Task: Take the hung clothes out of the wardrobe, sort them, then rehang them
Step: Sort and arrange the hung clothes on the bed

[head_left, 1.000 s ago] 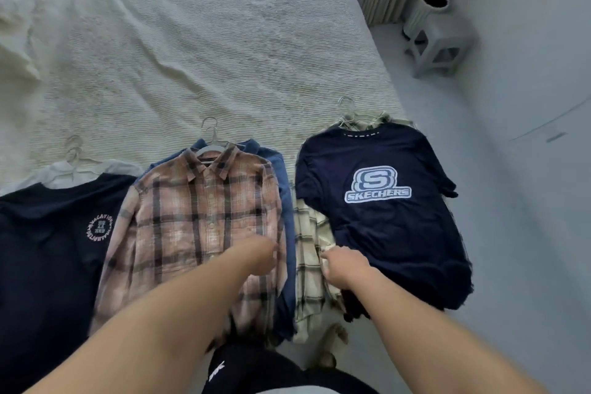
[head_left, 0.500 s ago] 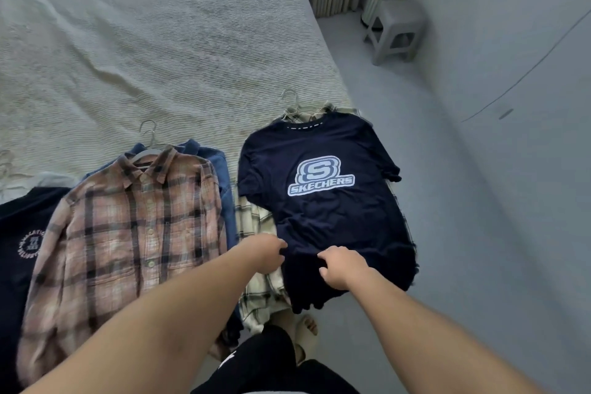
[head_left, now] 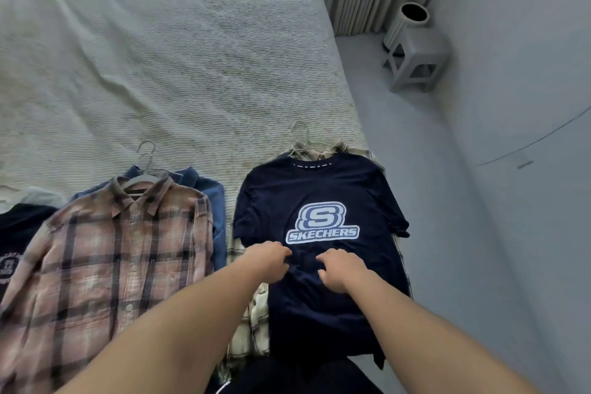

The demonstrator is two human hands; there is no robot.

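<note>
We saw the bed (head_left: pixel 179 51) bare on its far half; the navy T-shirt (head_left: pixel 319 189) lay at its near right edge. Our left hand (head_left: pixel 267 261) and right hand (head_left: pixel 340 269) pinched its fabric mid-chest, fingers curled.

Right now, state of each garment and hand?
Skechers T-shirt: flat on the bed, on a hanger, atop a cream plaid shirt.
Pink plaid shirt: buttoned, on a hanger, over a denim shirt.
Left hand: fingers curled on the T-shirt.
Right hand: likewise.
</note>
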